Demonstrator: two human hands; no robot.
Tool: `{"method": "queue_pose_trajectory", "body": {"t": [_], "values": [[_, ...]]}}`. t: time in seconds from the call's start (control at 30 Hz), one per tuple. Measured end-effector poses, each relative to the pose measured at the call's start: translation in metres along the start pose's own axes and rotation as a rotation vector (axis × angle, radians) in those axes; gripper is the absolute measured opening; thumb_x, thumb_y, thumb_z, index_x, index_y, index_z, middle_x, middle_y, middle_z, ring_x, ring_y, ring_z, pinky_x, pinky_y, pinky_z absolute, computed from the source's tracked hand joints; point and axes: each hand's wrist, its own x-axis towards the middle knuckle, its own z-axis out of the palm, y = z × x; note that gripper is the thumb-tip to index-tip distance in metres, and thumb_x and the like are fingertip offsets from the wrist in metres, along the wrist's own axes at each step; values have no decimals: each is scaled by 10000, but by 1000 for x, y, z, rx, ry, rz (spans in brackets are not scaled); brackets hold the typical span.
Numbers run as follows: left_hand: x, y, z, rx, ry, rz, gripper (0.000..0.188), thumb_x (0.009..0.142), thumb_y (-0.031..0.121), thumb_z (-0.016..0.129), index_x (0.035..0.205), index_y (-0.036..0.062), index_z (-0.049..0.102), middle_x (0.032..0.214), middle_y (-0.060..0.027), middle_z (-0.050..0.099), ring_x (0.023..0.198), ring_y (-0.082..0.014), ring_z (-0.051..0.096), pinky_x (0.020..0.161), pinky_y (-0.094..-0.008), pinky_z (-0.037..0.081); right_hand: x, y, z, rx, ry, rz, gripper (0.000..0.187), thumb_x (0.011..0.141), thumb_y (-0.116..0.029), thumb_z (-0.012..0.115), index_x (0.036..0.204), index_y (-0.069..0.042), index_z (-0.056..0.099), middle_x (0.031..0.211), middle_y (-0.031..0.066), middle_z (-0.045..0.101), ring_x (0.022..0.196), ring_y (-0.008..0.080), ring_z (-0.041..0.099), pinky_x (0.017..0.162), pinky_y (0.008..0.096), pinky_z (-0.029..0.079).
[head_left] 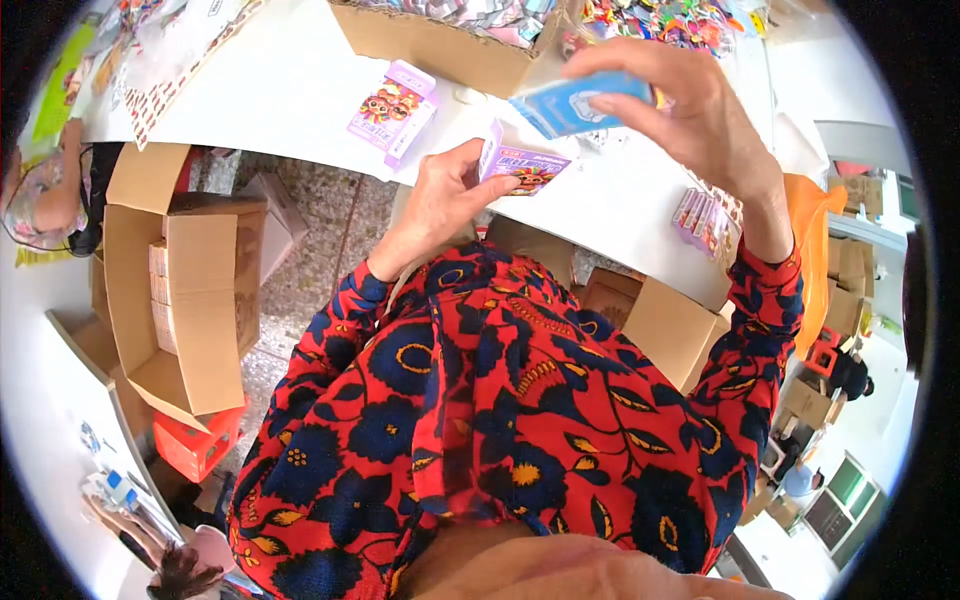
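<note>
My left hand (438,200) grips a small purple-and-white printed carton (528,175) by its side, just over the table's near edge. Its upper end seems open, though the inside is hidden from me. Above it and to the right, my right hand (700,115) pinches a light blue, flat rectangular packet (575,106) between thumb and fingers. The packet is tilted, its lower left corner close to the carton. A similar purple carton (390,112) with a flap sticking up lies on the white table (300,95), left of my hands.
At the table's back stands a cardboard box (430,45) full of silvery packets, beside a heap of colourful small pieces (665,22). Several small purple boxes (703,222) lie at right. Open cartons (215,300) stand at lower left and under the table (670,330). Another person (45,205) sits far left.
</note>
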Motion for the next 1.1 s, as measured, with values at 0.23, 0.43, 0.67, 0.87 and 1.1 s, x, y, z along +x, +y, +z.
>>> {"method": "queue_pose_trajectory", "body": {"t": [0.23, 0.43, 0.67, 0.87, 1.1], "values": [[-4, 20, 11, 95, -39, 0, 261, 801, 203, 699, 835, -26, 577, 571, -25, 483, 544, -68, 389, 468, -280, 348, -28, 10, 20, -387, 47, -262, 186, 805, -50, 589, 989, -22, 601, 900, 110, 617, 846, 292, 597, 741, 374, 484], [-5, 17, 10, 201, -93, 7, 264, 794, 204, 704, 880, -22, 599, 582, -46, 530, 537, -84, 411, 479, -289, 372, -31, 9, 35, -437, 154, -326, 208, 791, -50, 583, 999, -37, 573, 837, 107, 570, 800, 284, 587, 690, 378, 475], [-4, 46, 10, 258, -169, -18, 259, 800, 185, 697, 961, -5, 629, 622, -64, 574, 551, -88, 443, 499, -283, 397, -38, 6, 33, -374, -23, -276, 236, 799, -56, 569, 1031, -46, 525, 801, 101, 531, 775, 279, 572, 651, 381, 460], [0, 46, 11, 140, -194, -39, 264, 813, 183, 691, 973, -17, 630, 706, -51, 627, 601, -69, 478, 528, -275, 422, -35, 18, 50, -430, 60, -279, 321, 788, -69, 590, 1099, -48, 512, 885, 94, 572, 833, 264, 582, 685, 359, 476], [4, 35, 13, -146, -111, -5, 238, 825, 163, 681, 975, -11, 621, 736, -7, 619, 627, -39, 490, 542, -233, 431, -47, 22, 43, -230, 307, -75, 271, 758, -37, 645, 1022, -41, 587, 989, 105, 589, 891, 256, 592, 746, 328, 482]]}}
